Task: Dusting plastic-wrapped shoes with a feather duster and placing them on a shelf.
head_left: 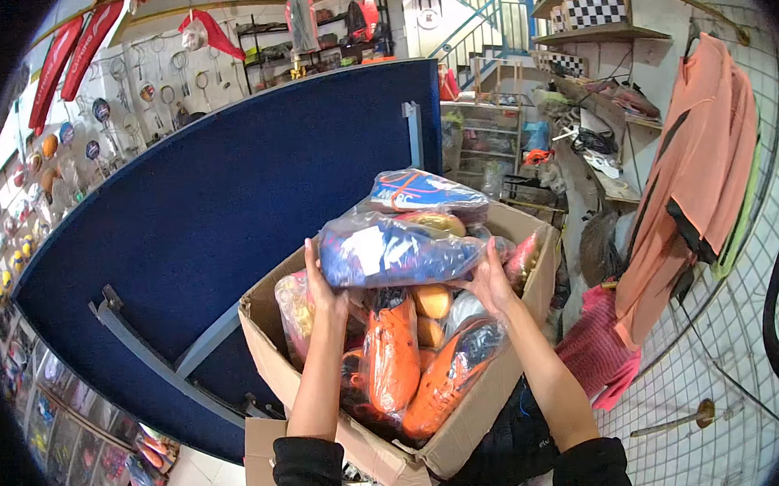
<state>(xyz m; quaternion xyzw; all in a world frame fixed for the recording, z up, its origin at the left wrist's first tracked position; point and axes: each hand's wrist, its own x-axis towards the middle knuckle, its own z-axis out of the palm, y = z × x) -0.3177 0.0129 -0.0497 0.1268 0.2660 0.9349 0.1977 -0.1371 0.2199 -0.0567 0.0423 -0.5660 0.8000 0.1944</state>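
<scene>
Between my two hands is a blue shoe in a clear plastic bag [397, 250], lying over an open cardboard box [474, 433]. My left hand [324, 281] grips its left end, and my right hand [490, 280] is at its right end. Behind it rests another bagged blue shoe with orange laces [423, 193]. Nearer to me in the box are bagged orange shoes [392, 361], with several more wrapped shoes around them. My palms and some fingertips are partly hidden.
A folded dark blue table-tennis table [223, 187] stands behind and left of the box. Orange shirts [701, 147] hang on a wire grid [742, 347] at right. Cluttered shelves [602, 35] are at upper right; rackets and balls hang at left.
</scene>
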